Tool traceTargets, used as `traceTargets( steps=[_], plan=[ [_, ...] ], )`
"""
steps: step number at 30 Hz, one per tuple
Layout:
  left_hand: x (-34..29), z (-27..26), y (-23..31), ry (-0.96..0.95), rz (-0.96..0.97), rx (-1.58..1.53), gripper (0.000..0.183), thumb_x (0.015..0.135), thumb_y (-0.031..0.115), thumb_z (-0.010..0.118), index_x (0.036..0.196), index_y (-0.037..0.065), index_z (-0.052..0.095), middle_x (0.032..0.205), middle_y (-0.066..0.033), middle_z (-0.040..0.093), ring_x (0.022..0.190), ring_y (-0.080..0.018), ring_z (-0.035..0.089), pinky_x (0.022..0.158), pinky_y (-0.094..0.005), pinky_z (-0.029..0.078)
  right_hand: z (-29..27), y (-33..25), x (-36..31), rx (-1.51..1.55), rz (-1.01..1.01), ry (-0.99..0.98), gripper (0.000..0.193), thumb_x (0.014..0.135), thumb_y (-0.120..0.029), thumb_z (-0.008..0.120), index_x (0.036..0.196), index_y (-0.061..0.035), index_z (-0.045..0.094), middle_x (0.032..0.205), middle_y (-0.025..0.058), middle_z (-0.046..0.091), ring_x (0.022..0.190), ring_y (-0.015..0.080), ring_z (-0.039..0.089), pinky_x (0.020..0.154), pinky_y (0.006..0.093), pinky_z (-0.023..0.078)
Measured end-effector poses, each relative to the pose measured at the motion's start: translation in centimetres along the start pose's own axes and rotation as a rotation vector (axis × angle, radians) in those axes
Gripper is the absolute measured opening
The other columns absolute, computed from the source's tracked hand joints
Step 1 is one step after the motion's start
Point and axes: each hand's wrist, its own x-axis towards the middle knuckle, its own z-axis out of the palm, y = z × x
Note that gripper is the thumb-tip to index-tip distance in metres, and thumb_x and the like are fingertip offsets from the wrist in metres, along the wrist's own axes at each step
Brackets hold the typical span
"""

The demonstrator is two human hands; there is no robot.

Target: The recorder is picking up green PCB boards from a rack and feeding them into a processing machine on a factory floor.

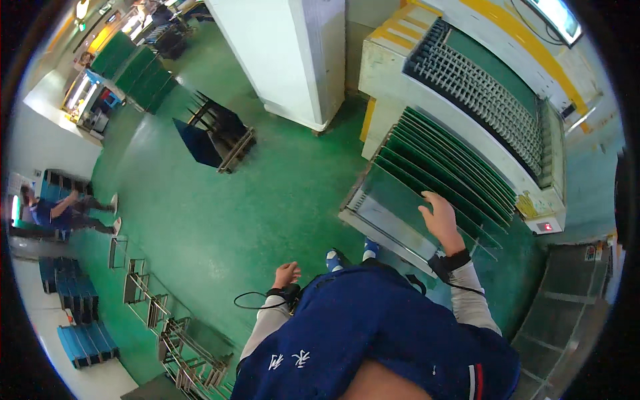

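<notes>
Over the near end of a slotted rack [390,233], my right hand [441,219] is held with thumb and fingers apart and nothing in them. Several thin green panels [460,167] stand on edge in a row in that rack, just beyond the hand. Whether the fingertips touch the nearest panel I cannot tell. Low by my left side, my left hand [287,274] hangs with its fingers loosely bent and holds nothing. Each wrist wears a dark band, with a cable at the left one.
Behind the rack stands a machine with a roller bed [480,93]. A white pillar [283,60] rises ahead. A cart of dark panels [217,133] stands on the green floor. Metal frames [170,327] lie left; another person [63,210] is at the far left.
</notes>
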Motion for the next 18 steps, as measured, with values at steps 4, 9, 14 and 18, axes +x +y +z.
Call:
traceTargets(
  steps=[4, 9, 14, 18],
  plan=[
    [-0.2, -0.4, -1.0, 0.005, 0.009, -0.011, 0.030, 0.085, 0.027, 0.059, 0.101, 0.002, 0.057, 0.078, -0.0056, 0.061, 0.059, -0.0136, 0.057, 0.046, -0.0254, 0.043, 2.1, 3.0, 0.4, -0.260, 0.155, -0.104, 0.018, 0.075, -0.020, 0.062, 0.084, -0.0043, 0.059, 0.083, 0.0181, 0.061, 0.080, 0.0376, 0.057, 0.068, 0.0457, 0.046],
    [-2.0, -0.5, -0.6, 0.063, 0.012, -0.031, 0.029, 0.085, 0.027, 0.060, 0.100, 0.002, 0.058, 0.076, -0.0039, 0.060, 0.058, -0.0125, 0.054, 0.048, -0.0258, 0.042, 2.3, 5.4, 1.1, -0.354, 0.236, -0.164, 0.028, 0.072, -0.024, 0.067, 0.089, -0.0010, 0.062, 0.088, 0.0211, 0.061, 0.087, 0.0383, 0.058, 0.073, 0.0462, 0.047],
    [-2.4, -1.0, -1.5, 0.129, 0.029, 0.056, 0.034, 0.084, 0.032, 0.060, 0.100, 0.002, 0.059, 0.076, -0.0022, 0.059, 0.060, -0.0119, 0.054, 0.050, -0.0266, 0.043, 2.9, 6.6, 1.6, -0.393, 0.244, -0.165, 0.032, 0.072, -0.024, 0.068, 0.094, -0.0001, 0.062, 0.092, 0.0214, 0.062, 0.089, 0.0369, 0.059, 0.075, 0.0444, 0.047],
    [-1.6, -1.7, -3.0, 0.039, 0.039, 0.007, 0.033, 0.086, 0.033, 0.059, 0.098, 0.002, 0.057, 0.074, -0.0046, 0.059, 0.057, -0.0135, 0.055, 0.045, -0.0275, 0.042, 1.1, 3.4, 2.3, -0.408, 0.346, -0.284, 0.043, 0.072, -0.025, 0.067, 0.103, 0.0031, 0.059, 0.101, 0.0220, 0.060, 0.097, 0.0361, 0.056, 0.081, 0.0435, 0.045]
  ],
)
